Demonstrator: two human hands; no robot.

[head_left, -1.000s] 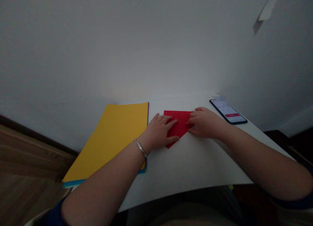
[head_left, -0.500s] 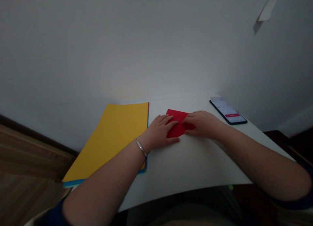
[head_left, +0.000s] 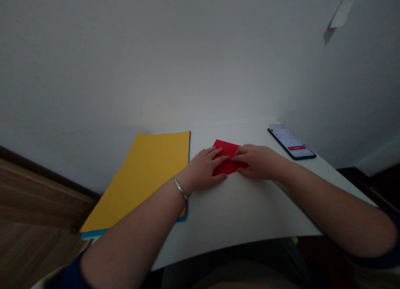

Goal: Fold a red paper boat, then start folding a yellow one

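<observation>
Red paper [head_left: 225,156], mid-frame: thin, light, easily creased, we judge; left hand [head_left: 204,169] and right hand [head_left: 258,160] press it flat, open-palmed; take it by the edges.

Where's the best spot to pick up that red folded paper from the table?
Probably its far corner: the red folded paper lies flat on the table, with the left hand and right hand covering its near part. Come from the wall side and pinch that bare corner.
</observation>
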